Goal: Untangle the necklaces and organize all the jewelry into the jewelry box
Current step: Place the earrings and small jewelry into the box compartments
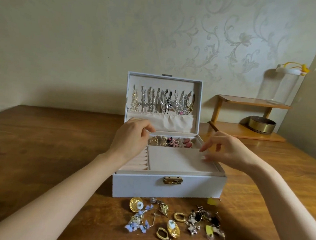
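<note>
A white jewelry box (pixel 167 187) stands open on the wooden table (pixel 38 139), its lid upright. Several necklaces (pixel 162 101) hang on hooks inside the lid. Earrings (pixel 170 141) fill the box's back compartments. My left hand (pixel 131 136) hovers over the box's left back corner, fingers loosely curled, holding nothing I can see. My right hand (pixel 224 149) hangs over the right edge of the beige tray (pixel 176 161), fingers relaxed and pointing down. Loose earrings (pixel 175 221) lie on the table in front of the box: gold hoops, blue flowers, dark and silver pieces.
A small wooden shelf (pixel 248 117) stands at the back right with a brass-coloured round tin (pixel 261 125) under it and a clear glass cylinder (pixel 280 88) on top. Patterned wallpaper rises behind the table.
</note>
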Demonstrator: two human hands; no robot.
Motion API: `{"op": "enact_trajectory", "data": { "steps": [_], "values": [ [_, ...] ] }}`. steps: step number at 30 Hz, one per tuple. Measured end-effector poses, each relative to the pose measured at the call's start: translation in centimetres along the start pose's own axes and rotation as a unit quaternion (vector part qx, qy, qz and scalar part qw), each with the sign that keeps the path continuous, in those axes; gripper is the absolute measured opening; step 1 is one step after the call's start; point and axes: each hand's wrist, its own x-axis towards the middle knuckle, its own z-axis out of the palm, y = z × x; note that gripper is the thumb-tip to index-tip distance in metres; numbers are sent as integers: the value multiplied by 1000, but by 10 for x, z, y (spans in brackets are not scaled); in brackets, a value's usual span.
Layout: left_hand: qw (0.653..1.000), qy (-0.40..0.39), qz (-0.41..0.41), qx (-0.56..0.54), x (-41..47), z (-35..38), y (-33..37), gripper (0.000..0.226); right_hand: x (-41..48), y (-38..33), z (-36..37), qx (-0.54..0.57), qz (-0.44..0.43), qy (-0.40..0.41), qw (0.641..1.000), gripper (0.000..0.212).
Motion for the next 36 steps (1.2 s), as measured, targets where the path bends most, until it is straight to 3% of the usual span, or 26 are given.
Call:
{"op": "enact_trajectory", "data": {
  "steps": [3, 11, 13, 15, 19, 22, 24, 30, 33, 36],
  "values": [
    [1000, 16, -3, -11, -20, -9, 1, 25, -1, -1, -2, -78, 18, 1, 997, 13],
    [998, -31, 55, -18, -81, -19, 18, 20, 1, -10, 3, -129, 65, 9, 989, 15],
    [992, -23, 122, 34, -92, -22, 21, 22, -1, -7, 1, -36, 76, 22, 996, 12],
    [972, -25, 201, 118, -101, -23, 23, 31, -4, -4, -3, 140, 79, 49, 986, 13],
    [932, -20, 262, 250, -108, -16, 24, 56, -10, -6, -2, 467, 88, 48, 879, 16],
    [921, -8, 245, 302, -110, -11, 25, 71, -8, -11, 3, 600, 62, 38, 797, 20],
    [916, 13, 226, 331, -111, -9, 28, 71, -6, -12, 4, 627, 32, 37, 778, 25],
    [909, 76, 186, 364, -114, -7, 39, 37, -6, -4, 9, 532, 40, 53, 844, 29],
    [917, 84, 177, 347, -112, -9, 35, 24, -2, 4, 17, 462, 98, 101, 876, 12],
    [931, 86, 167, 313, -111, -11, 30, 22, -1, 9, 21, 442, 129, 93, 883, 6]
  ]
}}
